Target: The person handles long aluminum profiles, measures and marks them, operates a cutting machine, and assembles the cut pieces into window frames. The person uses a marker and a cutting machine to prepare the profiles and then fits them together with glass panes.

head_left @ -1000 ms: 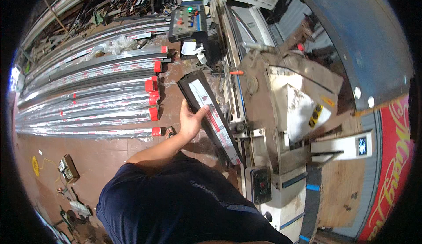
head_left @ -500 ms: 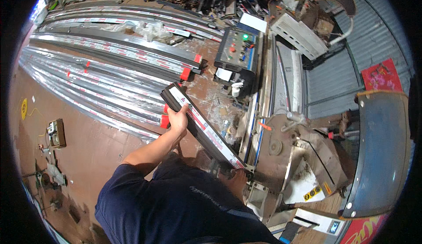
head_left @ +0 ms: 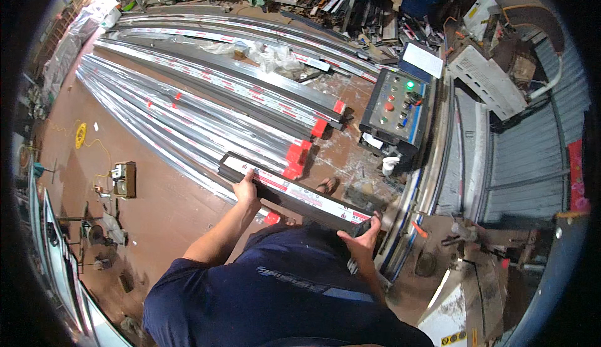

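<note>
Across the front of my body I hold a short dark metal profile point(head_left: 299, 198), its top strip covered in white and red printed film. It may be more than one piece stacked. My left hand point(head_left: 246, 188) is closed round it near its left end, thumb on the top. At the other end my right hand point(head_left: 363, 240) grips it, thumb up along the end and the fingers partly hidden beneath. The profile lies nearly level, sloping down a little to the right, apart from the machine on my right.
Long wrapped profiles point(head_left: 206, 125) with red end wraps stretch along the floor to the left. A control box point(head_left: 395, 110) with buttons and a lit green lamp stands ahead. Rails point(head_left: 432, 153) and a dusty cutting machine point(head_left: 466, 278) line the right. A foot point(head_left: 327, 185) shows beyond the profile.
The profile's right end has come up and away from the machine, turning it from steeply slanted to nearly level. Both hands still grip it. My view has swung to the left.
</note>
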Motion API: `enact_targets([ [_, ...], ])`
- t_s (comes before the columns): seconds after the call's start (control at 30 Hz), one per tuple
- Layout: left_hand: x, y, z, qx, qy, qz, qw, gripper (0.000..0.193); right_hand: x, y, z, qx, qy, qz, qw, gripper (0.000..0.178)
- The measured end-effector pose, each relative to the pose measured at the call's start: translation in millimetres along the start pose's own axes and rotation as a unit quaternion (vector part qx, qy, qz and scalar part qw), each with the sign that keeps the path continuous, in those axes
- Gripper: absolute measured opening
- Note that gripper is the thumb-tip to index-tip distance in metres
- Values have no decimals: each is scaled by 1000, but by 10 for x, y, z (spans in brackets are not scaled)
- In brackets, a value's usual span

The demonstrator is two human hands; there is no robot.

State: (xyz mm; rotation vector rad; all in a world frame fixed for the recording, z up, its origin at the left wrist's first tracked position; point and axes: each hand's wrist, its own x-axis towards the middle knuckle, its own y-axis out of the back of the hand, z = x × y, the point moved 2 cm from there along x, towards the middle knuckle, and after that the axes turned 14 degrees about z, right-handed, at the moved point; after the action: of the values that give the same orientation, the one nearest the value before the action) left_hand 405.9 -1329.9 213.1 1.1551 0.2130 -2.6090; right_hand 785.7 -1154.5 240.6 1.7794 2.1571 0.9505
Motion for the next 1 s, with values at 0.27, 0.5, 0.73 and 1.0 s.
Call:
enact_targets([
  [0.27,597,-1269,425,-40,9,30,999,25,1728,-1291,113,369,-196,-39,908,95],
  [0.5,190,-3197,777,-6,-35,51,998,27,3877,-1457,94,428,-155,-54,889,89],
  [0.73,-224,-4646,699,44,5,-92,995,29,4797,-969,584,423,-245,59,870,35],
  [1.0,-952,-5855,345,163,-79,-179,967,36,4526,-520,1037,335,-446,202,805,53],
])
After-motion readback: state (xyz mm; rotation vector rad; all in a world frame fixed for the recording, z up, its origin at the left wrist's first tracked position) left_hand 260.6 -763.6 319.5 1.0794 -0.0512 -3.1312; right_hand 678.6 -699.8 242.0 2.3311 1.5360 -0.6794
